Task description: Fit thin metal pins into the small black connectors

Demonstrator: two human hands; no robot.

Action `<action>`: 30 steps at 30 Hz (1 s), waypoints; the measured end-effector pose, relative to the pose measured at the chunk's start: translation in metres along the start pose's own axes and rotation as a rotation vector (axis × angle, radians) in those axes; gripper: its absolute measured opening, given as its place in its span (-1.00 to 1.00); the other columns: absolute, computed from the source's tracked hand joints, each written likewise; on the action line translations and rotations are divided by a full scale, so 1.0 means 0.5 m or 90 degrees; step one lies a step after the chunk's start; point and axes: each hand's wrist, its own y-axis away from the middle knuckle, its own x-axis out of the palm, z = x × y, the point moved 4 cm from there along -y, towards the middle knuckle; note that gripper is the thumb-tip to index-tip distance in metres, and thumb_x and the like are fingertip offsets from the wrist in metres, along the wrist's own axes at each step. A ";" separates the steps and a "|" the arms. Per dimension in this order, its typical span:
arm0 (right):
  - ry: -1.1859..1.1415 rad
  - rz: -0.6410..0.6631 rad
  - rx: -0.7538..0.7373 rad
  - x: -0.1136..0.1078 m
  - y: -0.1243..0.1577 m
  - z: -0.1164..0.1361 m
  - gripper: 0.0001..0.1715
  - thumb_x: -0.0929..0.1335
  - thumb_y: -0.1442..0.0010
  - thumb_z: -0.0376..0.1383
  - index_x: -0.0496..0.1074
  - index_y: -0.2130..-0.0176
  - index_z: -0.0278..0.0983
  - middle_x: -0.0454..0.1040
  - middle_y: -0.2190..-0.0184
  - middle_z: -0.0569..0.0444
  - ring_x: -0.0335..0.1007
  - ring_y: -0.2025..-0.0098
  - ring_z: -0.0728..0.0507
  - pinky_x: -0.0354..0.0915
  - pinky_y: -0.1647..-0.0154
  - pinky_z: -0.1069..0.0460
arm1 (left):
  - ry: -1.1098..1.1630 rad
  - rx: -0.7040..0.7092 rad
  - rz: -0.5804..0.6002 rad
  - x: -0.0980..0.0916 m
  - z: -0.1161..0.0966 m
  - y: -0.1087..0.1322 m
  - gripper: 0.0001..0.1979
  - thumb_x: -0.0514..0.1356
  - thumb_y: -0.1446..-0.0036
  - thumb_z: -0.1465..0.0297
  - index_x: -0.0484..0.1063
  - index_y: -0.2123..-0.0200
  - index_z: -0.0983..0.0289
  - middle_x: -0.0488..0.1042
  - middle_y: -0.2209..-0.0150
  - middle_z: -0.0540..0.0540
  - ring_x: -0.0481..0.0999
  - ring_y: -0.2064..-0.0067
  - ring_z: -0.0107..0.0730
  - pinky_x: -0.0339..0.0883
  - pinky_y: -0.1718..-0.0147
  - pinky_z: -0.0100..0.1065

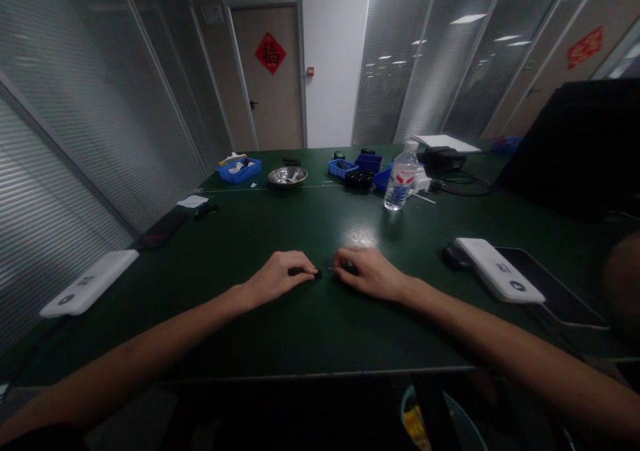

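Green tabletop [225, 344], both hands [280, 272] [373, 272] nearly closed — each pinching a small black piece [318, 274] [351, 268]

Left grip [281, 272], right grip [369, 273], both pinched

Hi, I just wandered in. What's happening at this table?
A person sits at a dark green table, hands close together above its near part. The left hand pinches a small black piece; the right hand holds another dark item, with a thin tip pointing toward the first. The two seem close but apart; what they are is too small to tell. Farther back stand a water bottle and a metal bowl.
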 end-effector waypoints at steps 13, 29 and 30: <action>-0.052 0.019 -0.016 0.006 0.003 0.025 -0.88 0.35 -0.36 -0.29 0.46 0.10 -0.23 0.53 0.23 0.07 0.42 0.28 -0.08 0.27 0.24 0.03 | -0.019 -0.019 -0.026 0.008 0.002 0.003 -0.85 0.31 -0.28 0.31 0.58 0.09 0.12 0.59 0.11 0.10 0.57 0.09 -0.25 0.43 0.12 -0.20; -0.046 0.001 -0.032 0.014 0.004 0.022 -0.89 0.35 -0.37 -0.28 0.45 0.11 -0.24 0.52 0.24 0.07 0.41 0.29 -0.08 0.25 0.25 0.03 | -0.082 0.014 0.000 0.006 -0.009 -0.001 -0.80 0.27 -0.33 0.31 0.58 0.02 0.18 0.51 0.07 0.11 0.48 -0.01 -0.22 0.36 -0.02 -0.18; -0.047 0.002 -0.033 0.013 0.004 0.022 -0.89 0.35 -0.37 -0.28 0.45 0.10 -0.24 0.52 0.24 0.07 0.41 0.29 -0.08 0.25 0.25 0.03 | -0.080 0.012 0.004 0.006 -0.009 -0.001 -0.80 0.26 -0.34 0.31 0.57 0.02 0.18 0.52 0.07 0.10 0.48 0.00 -0.23 0.36 -0.01 -0.19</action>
